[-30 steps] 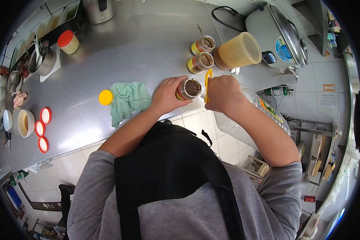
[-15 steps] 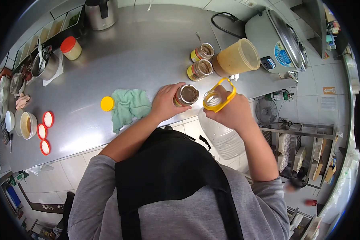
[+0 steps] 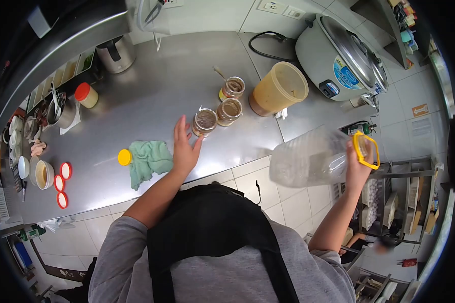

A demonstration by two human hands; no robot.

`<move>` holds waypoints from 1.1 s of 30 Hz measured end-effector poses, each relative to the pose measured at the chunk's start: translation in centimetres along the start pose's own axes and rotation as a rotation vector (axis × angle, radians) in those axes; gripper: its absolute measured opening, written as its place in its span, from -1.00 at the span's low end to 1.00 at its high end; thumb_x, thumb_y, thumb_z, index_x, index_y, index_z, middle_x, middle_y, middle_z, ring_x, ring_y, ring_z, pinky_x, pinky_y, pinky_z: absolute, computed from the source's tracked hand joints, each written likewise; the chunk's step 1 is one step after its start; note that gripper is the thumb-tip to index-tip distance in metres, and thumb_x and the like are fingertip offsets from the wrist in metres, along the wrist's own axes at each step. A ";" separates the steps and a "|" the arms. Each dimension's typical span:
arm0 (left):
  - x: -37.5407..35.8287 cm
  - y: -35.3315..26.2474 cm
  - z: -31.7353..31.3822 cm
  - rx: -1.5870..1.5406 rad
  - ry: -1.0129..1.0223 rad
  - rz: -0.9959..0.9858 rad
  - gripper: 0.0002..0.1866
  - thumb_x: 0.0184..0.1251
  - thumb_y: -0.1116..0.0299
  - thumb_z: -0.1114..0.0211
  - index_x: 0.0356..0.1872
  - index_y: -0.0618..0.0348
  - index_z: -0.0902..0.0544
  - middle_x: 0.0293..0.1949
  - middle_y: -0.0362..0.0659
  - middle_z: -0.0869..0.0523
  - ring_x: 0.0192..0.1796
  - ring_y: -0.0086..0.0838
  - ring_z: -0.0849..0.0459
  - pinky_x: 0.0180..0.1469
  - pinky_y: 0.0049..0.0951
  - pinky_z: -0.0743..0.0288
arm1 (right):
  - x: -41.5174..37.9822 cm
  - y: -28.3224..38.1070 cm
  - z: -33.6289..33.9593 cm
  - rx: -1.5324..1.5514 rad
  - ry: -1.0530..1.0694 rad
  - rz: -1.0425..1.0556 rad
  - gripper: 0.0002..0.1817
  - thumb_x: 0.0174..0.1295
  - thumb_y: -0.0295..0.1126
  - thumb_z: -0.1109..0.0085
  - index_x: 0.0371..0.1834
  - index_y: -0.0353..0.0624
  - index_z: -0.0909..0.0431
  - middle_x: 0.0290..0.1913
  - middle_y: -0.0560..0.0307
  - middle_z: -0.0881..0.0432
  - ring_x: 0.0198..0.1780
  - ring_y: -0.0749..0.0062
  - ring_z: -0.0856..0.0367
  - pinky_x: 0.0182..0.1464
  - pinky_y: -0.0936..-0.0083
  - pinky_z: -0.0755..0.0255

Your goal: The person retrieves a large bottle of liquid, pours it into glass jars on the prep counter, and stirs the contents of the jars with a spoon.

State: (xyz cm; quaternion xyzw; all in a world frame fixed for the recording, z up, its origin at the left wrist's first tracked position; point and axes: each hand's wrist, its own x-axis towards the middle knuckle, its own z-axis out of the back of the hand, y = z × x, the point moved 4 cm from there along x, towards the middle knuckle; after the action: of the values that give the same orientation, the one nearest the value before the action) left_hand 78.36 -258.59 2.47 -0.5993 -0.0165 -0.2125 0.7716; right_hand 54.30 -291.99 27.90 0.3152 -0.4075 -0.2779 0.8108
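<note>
My right hand (image 3: 358,170) is wrapped around the yellow handle (image 3: 373,156) of a large clear plastic jug (image 3: 308,159). The jug lies nearly sideways in the air beyond the counter's front edge, its base toward the left. My left hand (image 3: 186,154) has its fingers spread, the tips close by an open glass jar (image 3: 205,122) of brown contents. Beside that jar stand a second open jar (image 3: 229,112) and a third jar (image 3: 232,89) with a spoon (image 3: 220,73) sticking out. Left of my left hand are a green cloth (image 3: 150,161) and a yellow lid (image 3: 125,157).
A tall plastic container (image 3: 279,91) stands right of the jars, with a rice cooker (image 3: 313,55) behind it. To the left are red lids (image 3: 59,183), a white bowl (image 3: 44,175) and a red-lidded jar (image 3: 87,95). Part of another person (image 3: 358,238) shows at lower right.
My left hand has let go of the jar, which now stands beside the other two. My right hand has carried the jug rightward, turning it sideways. The view has shifted.
</note>
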 end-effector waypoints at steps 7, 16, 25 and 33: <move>-0.1 -0.7 -0.1 0.135 -0.023 0.029 -0.19 0.21 0.62 -0.31 0.50 0.22 -0.17 0.33 0.06 -0.35 0.28 -0.19 -0.53 0.24 -0.28 -0.56 | 7.6 -5.7 -1.3 -0.022 -0.118 0.041 -0.54 0.24 -0.34 -0.44 0.08 -0.37 -0.48 -0.05 0.11 -0.63 -0.08 0.54 -0.57 0.04 0.58 -0.47; -0.1 -1.6 -0.4 0.240 -0.032 0.036 -0.23 0.18 0.57 -0.35 0.45 0.25 -0.25 0.27 0.05 -0.41 0.20 -0.22 -0.59 0.19 -0.32 -0.58 | 15.1 -11.9 -5.3 -0.090 -0.212 0.145 -0.52 0.28 -0.22 -0.42 0.07 -0.34 -0.49 -0.08 0.08 -0.68 -0.05 0.53 -0.63 0.02 0.61 -0.47; -0.1 -1.9 -0.7 0.336 -0.036 0.050 -0.16 0.10 0.45 -0.50 0.44 0.23 -0.30 0.21 -0.02 -0.47 0.19 -0.26 -0.59 0.18 -0.33 -0.58 | 16.6 -12.4 -5.9 -0.077 -0.164 0.138 -0.47 0.27 -0.17 -0.42 0.12 -0.34 -0.49 -0.06 0.06 -0.67 -0.06 0.43 -0.64 0.06 0.54 -0.46; 1.5 -2.8 -2.0 0.506 -0.114 0.091 0.01 -0.05 0.18 -0.63 0.46 0.12 -0.27 0.22 0.00 -0.57 0.21 -0.20 -0.60 0.18 -0.24 -0.54 | 14.2 -10.1 -5.1 0.092 -0.006 0.169 -0.50 0.22 -0.30 -0.43 0.13 -0.33 -0.47 -0.03 0.06 -0.65 -0.01 0.46 -0.62 0.11 0.53 -0.45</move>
State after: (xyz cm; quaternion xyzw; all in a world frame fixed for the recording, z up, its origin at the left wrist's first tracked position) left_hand 78.33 -261.49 4.90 -0.3983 -0.0858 -0.1328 0.9035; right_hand 63.88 -307.10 24.92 0.3159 -0.4475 -0.1903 0.8147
